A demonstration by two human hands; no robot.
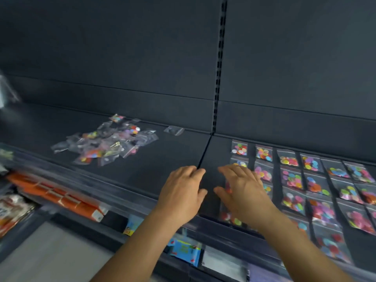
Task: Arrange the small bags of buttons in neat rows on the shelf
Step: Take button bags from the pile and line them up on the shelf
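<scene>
A dark shelf (pixel 166 159) runs across the view, backed by a dark panel with a slotted upright (pixel 220 58) above the seam between its two sections. On the right section, small clear bags of coloured buttons lie flat in rows (pixel 305 180), side by side with narrow gaps between them. On the left section, well apart from the rows, a loose heap of bags (pixel 105 143) lies jumbled and overlapping, and one empty-looking bag (pixel 174 130) sits alone just beyond it near the back wall. Below the shelf edge, a lower level holds orange packs (pixel 61 198) at the left and a blue packet (pixel 185 251) under the forearms. The left hand (pixel 181 192) hovers palm down over bare shelf beside the seam, its grip loosely spread and holding nothing. The right hand (pixel 242 190) lies over the leftmost column of rowed bags, fingers spread, covering the bags beneath it; whether it touches them cannot be told
</scene>
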